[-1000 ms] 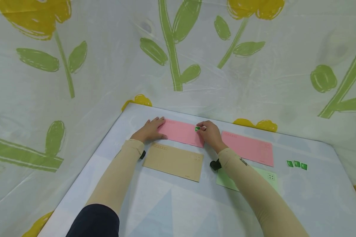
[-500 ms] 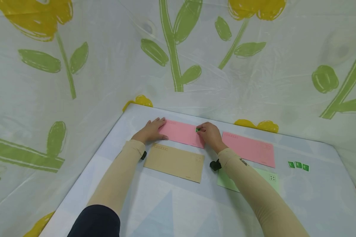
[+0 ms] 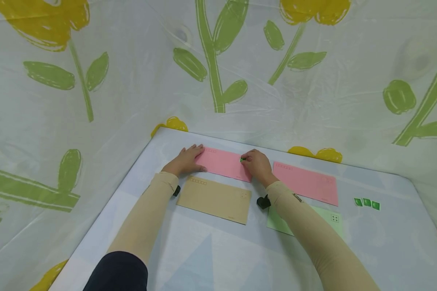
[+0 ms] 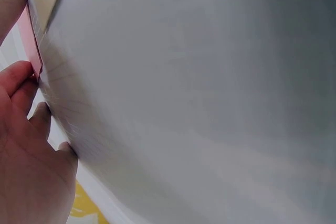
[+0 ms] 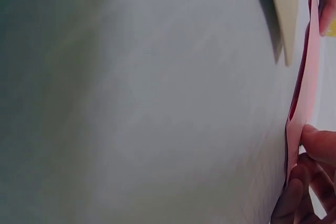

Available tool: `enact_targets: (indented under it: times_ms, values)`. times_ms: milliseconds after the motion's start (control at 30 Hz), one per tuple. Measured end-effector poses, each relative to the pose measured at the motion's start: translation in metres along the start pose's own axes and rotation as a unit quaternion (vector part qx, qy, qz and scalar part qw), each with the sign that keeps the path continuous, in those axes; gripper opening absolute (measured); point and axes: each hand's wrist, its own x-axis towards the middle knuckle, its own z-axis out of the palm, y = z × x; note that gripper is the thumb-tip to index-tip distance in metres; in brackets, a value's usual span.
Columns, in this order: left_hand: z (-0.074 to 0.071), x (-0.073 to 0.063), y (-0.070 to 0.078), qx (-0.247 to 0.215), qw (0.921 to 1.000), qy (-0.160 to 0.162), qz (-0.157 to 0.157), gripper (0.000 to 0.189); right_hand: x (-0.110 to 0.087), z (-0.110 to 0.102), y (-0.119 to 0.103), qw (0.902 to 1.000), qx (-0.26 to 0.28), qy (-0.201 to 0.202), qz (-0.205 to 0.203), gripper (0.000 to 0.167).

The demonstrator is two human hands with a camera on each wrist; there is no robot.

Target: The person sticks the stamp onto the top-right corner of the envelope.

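A pink envelope [image 3: 222, 163] lies at the back of the table, its left end under my left hand [image 3: 185, 160]. That hand rests with fingers spread, the thumb along the envelope's lower edge; in the left wrist view its fingers [image 4: 18, 85] reach the pink corner. At the upper right corner my right hand [image 3: 258, 165] pinches a small green stamp [image 3: 242, 159] between thumb and fingertips, close against the paper. Most of the stamp is hidden by the fingers. The right wrist view has the thumb [image 5: 319, 142] at the pink envelope's face, with curled fingers beside its edge.
A brown envelope [image 3: 214, 200] lies in front of the pink one. To the right are a second pink envelope [image 3: 306, 183] and a green envelope [image 3: 322, 217], partly under the right forearm. Three green stamps [image 3: 366, 203] lie in a row at far right.
The right fingertips have closed in over the green stamp, which now shows less than before. My left hand has stayed in place on the envelope.
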Motion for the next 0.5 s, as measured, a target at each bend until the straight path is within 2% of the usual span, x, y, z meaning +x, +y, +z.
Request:
enact_targets:
  times_ms: [500]
  values:
    - [-0.0011, -0.0003, 0.0004, -0.005, 1.0000, -0.003, 0.002, 0.094, -0.0016, -0.0020, -0.0028, 1.0000, -0.006, -0.001, 0.001, 0.022]
